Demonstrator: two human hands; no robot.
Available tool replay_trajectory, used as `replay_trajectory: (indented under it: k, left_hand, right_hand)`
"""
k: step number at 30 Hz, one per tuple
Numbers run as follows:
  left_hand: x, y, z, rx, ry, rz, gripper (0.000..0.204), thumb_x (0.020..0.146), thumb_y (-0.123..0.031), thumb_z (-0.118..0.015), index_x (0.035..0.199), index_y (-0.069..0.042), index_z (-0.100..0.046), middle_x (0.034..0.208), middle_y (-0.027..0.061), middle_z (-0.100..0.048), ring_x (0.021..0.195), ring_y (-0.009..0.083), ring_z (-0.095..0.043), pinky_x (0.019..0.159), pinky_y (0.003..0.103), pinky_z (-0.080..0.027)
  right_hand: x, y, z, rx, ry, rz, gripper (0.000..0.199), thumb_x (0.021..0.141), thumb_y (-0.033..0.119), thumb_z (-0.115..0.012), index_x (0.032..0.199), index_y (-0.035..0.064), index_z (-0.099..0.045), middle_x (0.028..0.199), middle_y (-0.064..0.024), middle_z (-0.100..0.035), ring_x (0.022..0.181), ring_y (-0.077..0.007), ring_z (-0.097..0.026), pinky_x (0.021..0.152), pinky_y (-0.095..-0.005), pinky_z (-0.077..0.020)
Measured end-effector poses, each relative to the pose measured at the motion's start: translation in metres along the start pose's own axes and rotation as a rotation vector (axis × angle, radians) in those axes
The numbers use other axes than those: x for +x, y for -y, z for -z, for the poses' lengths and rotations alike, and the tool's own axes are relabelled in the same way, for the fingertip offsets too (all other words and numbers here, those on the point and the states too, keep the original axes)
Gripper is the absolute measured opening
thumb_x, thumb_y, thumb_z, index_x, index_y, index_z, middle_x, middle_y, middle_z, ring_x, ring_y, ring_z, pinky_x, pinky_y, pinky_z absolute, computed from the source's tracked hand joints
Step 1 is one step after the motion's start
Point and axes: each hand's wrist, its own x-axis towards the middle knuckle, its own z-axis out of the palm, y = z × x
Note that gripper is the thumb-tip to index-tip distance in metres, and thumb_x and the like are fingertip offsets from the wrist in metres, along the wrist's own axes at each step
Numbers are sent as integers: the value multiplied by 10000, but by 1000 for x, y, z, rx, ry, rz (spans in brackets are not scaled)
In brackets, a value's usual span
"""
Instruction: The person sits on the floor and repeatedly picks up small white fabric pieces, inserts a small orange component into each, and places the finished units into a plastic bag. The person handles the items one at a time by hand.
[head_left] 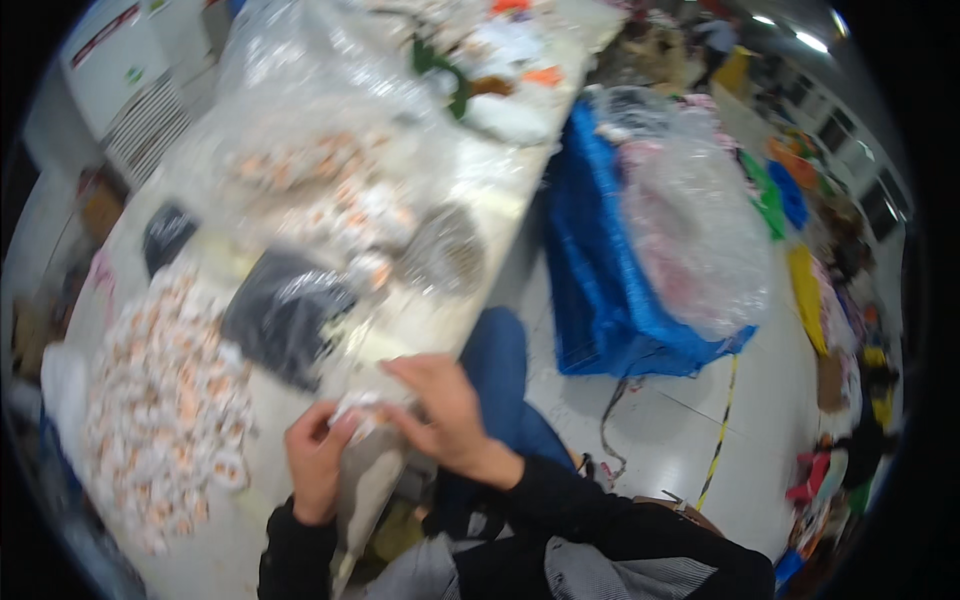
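My left hand [315,460] is closed in a pinch on a small white fluffy piece [358,404] with a hint of orange, at the table's near edge. From the other side my right hand [445,412] grips the same piece low down, one finger stretched out above it. Blur hides the piece's exact kind. Just beyond the hands lies a black plastic bag [282,312] with dark bits at its mouth. To the left spreads a big heap of similar white-and-orange pieces [175,410].
A large clear plastic bag [300,90] of such pieces lies farther up the table [490,190]. Beside it sit a small clear bag [447,250] and another black bag [168,236]. Right of the table stands a blue woven bag [590,290] stuffed with plastic-wrapped pink-white material.
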Motion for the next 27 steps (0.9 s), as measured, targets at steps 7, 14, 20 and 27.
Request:
replay_trajectory:
  k: [7, 14, 20, 27]
  left_hand:
    - [-5, 3, 1, -112, 35, 53, 182, 1016, -144, -692, 1065, 29, -717, 936, 12, -709, 813, 40, -600, 728, 204, -478]
    - [-6, 5, -1, -255, 53, 146, 226, 1025, -187, -691, 1076, 31, -720, 964, 50, -743, 836, 63, -649, 771, 216, -508]
    - [-6, 7, -1, -265, 65, 136, 240, 1019, -199, -705, 1081, 32, -721, 956, 38, -737, 834, 55, -643, 770, 211, -503]
    - [-7, 3, -3, -254, 84, 127, 212, 1017, -165, -700, 1100, 29, -711, 958, 15, -722, 839, 41, -630, 757, 199, -495]
  right_hand:
    - [-16, 9, -12, 333, 64, -115, 241, 818, -37, -794, 1049, 10, -742, 927, -106, -734, 824, -258, -698, 709, -321, -553]
    - [-15, 3, -9, 332, 129, -15, 176, 799, -33, -809, 954, 3, -733, 892, -87, -730, 816, -207, -666, 729, -294, -516]
    - [-15, 2, -9, 347, 146, -6, 179, 785, -9, -813, 942, 25, -736, 876, -72, -708, 810, -221, -643, 741, -312, -492]
    - [-15, 2, -8, 339, 161, -17, 190, 785, 6, -821, 956, 29, -742, 870, -72, -693, 804, -215, -632, 739, -309, -480]
